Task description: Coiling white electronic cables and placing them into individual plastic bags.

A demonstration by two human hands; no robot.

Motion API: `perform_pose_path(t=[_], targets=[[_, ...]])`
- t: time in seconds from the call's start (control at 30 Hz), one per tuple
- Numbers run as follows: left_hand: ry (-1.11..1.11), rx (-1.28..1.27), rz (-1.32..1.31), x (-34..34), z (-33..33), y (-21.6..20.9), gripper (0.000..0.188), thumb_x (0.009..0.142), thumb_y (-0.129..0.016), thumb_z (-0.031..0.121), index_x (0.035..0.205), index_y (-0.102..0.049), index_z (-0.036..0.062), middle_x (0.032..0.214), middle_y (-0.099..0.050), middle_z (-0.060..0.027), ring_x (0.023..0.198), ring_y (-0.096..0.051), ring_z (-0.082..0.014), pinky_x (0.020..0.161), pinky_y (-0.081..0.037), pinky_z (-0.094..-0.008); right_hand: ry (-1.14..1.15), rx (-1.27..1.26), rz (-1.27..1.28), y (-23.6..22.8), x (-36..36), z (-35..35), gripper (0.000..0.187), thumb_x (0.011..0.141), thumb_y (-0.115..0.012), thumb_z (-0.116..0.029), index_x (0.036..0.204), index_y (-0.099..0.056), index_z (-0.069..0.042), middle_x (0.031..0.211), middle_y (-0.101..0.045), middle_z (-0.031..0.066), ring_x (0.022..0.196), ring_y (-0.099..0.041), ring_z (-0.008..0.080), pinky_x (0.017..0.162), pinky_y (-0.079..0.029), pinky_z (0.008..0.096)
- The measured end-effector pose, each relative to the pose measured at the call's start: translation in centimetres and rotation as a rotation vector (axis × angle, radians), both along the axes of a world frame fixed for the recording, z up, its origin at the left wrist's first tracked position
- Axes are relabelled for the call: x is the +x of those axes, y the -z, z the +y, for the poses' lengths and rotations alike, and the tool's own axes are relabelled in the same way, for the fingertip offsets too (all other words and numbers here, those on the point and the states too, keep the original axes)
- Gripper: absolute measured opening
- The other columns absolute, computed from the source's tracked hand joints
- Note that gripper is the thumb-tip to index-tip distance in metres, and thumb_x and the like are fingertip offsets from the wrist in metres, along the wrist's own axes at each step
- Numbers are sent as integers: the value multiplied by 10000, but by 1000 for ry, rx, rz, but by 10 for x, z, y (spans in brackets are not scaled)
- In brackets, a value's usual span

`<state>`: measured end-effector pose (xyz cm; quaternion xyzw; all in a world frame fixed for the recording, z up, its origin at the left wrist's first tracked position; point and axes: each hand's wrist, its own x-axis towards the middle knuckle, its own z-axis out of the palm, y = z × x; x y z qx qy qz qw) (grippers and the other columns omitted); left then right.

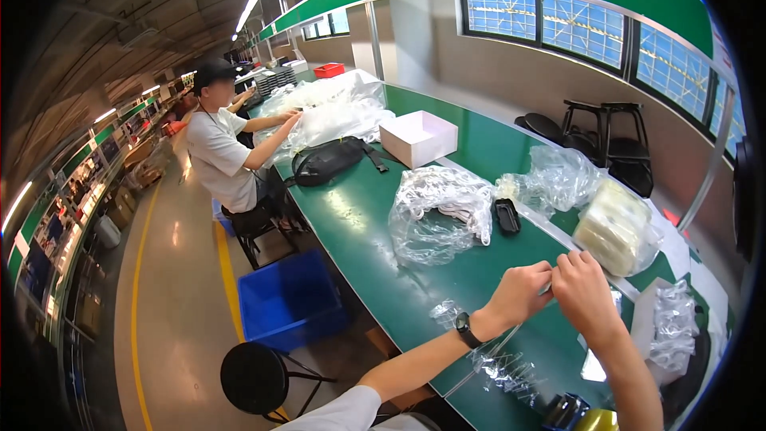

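Over the green tabletop, my left hand (519, 297) and my right hand (585, 291) meet with fingers pinched together. What they hold, if anything, is too small or hidden to make out. A thin pale strand (504, 342) shows below my left hand. Scattered small clear plastic bags (511, 373) lie under my left forearm. Beyond my hands are a small black plastic piece (507, 215) and a large clear bag (439, 207) with whitish cable-like items inside. To the right of my hands sits a wrapped, pale yellow stack (613, 227).
A white open box (419, 137) and a black bag (327, 160) stand farther along the bench. A co-worker (227, 136) handles plastic sheeting (335, 112) there. At right is a box of clear bags (674, 323). A blue crate (291, 299) and a black stool (254, 377) stand left of the bench.
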<state>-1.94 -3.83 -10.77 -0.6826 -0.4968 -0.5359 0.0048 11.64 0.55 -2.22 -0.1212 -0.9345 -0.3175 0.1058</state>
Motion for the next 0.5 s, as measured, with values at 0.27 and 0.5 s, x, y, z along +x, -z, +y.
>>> perform_pose_path(t=[0.27, 0.5], targets=[[-46, -15, -70, 6, -4, -2, 100, 780, -696, 98, 822, -641, 25, 813, -631, -116, 722, -627, -335, 619, -502, -400, 42, -10, 99, 10, 7, -2, 71, 671, -656, -99, 723, -624, -64, 753, -547, 48, 797, -552, 198, 743, -428, 314], [70, -18, -192, -8, -5, -3, 94, 814, -687, 40, 889, -705, -15, 831, -700, -142, 724, -679, -244, 646, -512, -316, -1, -545, 536, 13, 9, 6, 41, 738, -669, -57, 779, -668, -61, 804, -632, 95, 813, -621, 309, 705, -493, 421]])
